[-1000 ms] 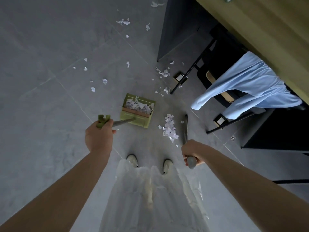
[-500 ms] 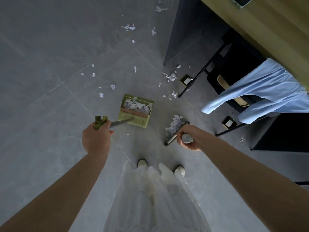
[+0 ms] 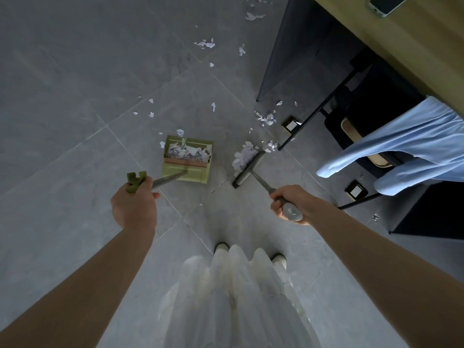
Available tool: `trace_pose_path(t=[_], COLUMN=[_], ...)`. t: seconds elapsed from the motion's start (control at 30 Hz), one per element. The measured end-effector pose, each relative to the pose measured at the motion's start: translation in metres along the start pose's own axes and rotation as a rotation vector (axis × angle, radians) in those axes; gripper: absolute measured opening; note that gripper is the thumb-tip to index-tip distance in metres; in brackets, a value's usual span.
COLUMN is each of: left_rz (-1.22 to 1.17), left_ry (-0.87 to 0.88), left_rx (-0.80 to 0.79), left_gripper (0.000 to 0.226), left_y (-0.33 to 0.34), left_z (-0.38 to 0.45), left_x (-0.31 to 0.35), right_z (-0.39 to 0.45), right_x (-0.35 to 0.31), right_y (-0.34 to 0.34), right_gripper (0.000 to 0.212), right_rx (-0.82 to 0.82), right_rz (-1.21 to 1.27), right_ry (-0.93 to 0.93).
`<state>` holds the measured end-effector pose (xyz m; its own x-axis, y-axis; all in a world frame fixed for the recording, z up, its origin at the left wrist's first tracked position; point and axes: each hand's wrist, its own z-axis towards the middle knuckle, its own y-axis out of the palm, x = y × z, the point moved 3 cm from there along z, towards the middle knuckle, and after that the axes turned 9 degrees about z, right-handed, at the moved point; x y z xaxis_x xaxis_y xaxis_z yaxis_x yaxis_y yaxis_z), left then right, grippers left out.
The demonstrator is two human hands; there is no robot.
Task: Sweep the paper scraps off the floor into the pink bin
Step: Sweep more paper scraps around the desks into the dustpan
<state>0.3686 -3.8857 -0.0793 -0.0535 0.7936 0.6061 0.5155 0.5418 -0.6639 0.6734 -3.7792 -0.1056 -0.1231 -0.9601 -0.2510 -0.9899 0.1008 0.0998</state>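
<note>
Scraps of white paper lie scattered over a grey tiled floor point(image 3: 75, 121), seen from above by a person standing with both arms out. The landmark is a green dustpan point(image 3: 187, 159), resting on the floor and already holding a heap of scraps. The left hand point(image 3: 134, 204) has its grip wrapped round the top of the dustpan's long handle. The right hand point(image 3: 288, 203) has its grip closed round the grey broom point(image 3: 248, 169) handle. Since a moment ago the broom head has swung from lying lengthwise to sitting crosswise, just right of the dustpan, and the pile of scraps point(image 3: 243, 155) now lies bunched against its far side rather than spread loose. This suggests a sweep is under way, gathering that pile before pushing it left into the dustpan. More scraps remain beyond the dustpan and to its right near the black chair legs point(image 3: 313, 119). No pink bin is in view, so emptying appears some way off.
</note>
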Motion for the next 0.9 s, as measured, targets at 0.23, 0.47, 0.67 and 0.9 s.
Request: trace_pose_path(t=[0.23, 0.47, 0.67, 0.9], left_rz=[0.002, 0.006, -0.062, -0.129], left_ry=[0.02, 0.011, -0.02, -0.077], left_rx=[0.016, 0.065, 0.09, 0.125], left_gripper=[0.025, 0.027, 0.023, 0.019], left_y=[-0.012, -0.021, -0.034, -0.047], left_z=[0.013, 0.016, 0.024, 0.031], left_x=[0.006, 0.008, 0.005, 0.005], right_z=[-0.013, -0.035, -0.031, -0.01], right_x=[0.005, 0.011, 0.033, 0.036], right_y=[0.015, 0.038, 0.058, 0.067], right_gripper=[0.009, 0.011, 0.005, 0.008], right_rx=[-0.007, -0.094, -0.151, -0.156], right_rz=[-0.3, -0.566, -0.737, -1.028], right_ry=[0.022, 0.121, 0.161, 0.126])
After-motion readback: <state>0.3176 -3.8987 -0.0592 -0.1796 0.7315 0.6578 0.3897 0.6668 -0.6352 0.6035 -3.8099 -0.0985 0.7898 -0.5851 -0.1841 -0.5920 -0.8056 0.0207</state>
